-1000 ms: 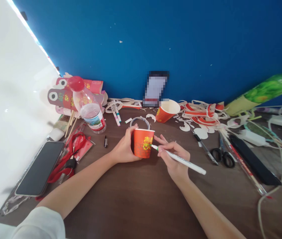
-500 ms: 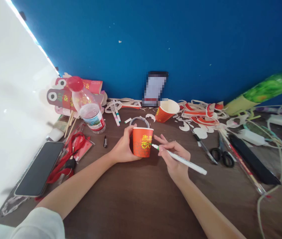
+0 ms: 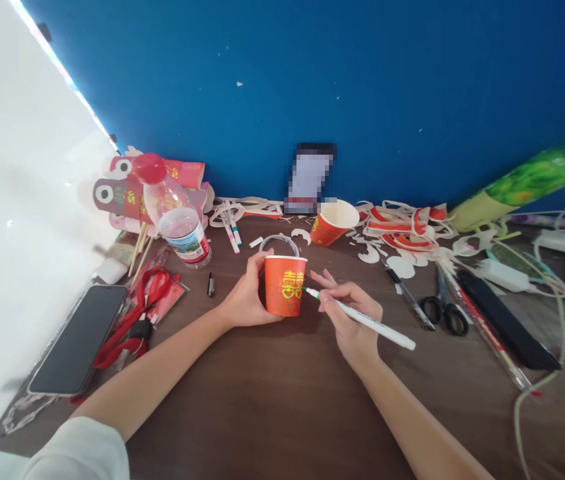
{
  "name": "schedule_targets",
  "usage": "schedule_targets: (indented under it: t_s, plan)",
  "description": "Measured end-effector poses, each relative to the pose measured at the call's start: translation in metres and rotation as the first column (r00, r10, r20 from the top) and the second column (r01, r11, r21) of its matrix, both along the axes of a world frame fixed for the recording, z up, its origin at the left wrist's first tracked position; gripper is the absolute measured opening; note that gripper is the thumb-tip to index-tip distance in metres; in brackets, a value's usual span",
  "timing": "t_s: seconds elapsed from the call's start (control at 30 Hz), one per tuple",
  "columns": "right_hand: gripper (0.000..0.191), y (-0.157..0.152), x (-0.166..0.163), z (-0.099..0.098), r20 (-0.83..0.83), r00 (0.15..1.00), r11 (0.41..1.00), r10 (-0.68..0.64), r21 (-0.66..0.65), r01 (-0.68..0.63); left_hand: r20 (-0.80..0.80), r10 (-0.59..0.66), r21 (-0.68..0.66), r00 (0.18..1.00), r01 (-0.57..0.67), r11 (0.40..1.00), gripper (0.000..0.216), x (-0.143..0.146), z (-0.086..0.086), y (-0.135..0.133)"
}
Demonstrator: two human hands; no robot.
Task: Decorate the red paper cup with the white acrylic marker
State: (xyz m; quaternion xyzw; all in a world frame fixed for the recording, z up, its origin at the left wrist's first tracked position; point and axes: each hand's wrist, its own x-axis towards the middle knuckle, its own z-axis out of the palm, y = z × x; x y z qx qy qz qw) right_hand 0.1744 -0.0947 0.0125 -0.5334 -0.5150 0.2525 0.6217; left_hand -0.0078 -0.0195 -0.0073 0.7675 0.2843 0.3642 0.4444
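Note:
My left hand (image 3: 247, 297) is wrapped around the left side of an orange-red paper cup (image 3: 276, 287) with yellow characters on its front. The cup stands upright, rim up, on the dark table (image 3: 262, 400). Between the thumb and fingers of my right hand (image 3: 355, 317) is a white marker (image 3: 375, 325) with a green tip end. Its tip points left, at or very near the cup's right side; contact is too small to tell. Behind the cup lies a roll of clear tape (image 3: 282, 241), partly hidden.
A second paper cup (image 3: 330, 230) tilts at the back, near a propped phone (image 3: 310, 177). Paper scraps (image 3: 402, 227), a pen (image 3: 410, 297) and black scissors (image 3: 445, 313) lie to the right. At left are a cut plastic bottle (image 3: 187, 240), a phone (image 3: 80, 340) and a red lanyard (image 3: 117, 340).
The marker tip has shifted slightly right along the cup, with my right hand moving a little the same way. My left hand keeps its hold on the cup.

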Motion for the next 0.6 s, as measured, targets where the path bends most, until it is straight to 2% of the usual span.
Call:
schedule_targets:
  t_s: [0.33,0.4,0.47,0.53,0.6]
  plan:
    - [0.023,0.001,0.001,-0.001,-0.016,1.000,1.000,0.020,0.021,-0.020,0.029,0.007,-0.031,1.000,-0.006,1.000,0.105,0.000,0.001,-0.001]
    - [0.022,0.001,0.002,-0.005,-0.062,0.998,0.998,-0.007,0.068,0.011,0.046,0.003,-0.025,0.999,-0.002,1.000,0.108,0.000,0.002,0.000]
    - [0.030,0.001,0.003,-0.009,-0.111,0.992,0.993,-0.054,0.095,0.064,0.069,0.003,0.014,0.998,-0.004,1.000,0.109,0.001,0.003,0.001]
    - [0.037,0.001,0.003,-0.011,-0.098,0.988,0.990,-0.117,0.061,0.123,0.081,0.019,0.050,0.997,-0.023,0.998,0.108,0.001,0.003,0.002]
    - [0.033,0.001,0.002,-0.012,-0.053,0.989,0.990,-0.139,0.002,0.140,0.083,0.039,0.056,0.996,-0.044,0.997,0.106,0.000,0.003,0.003]
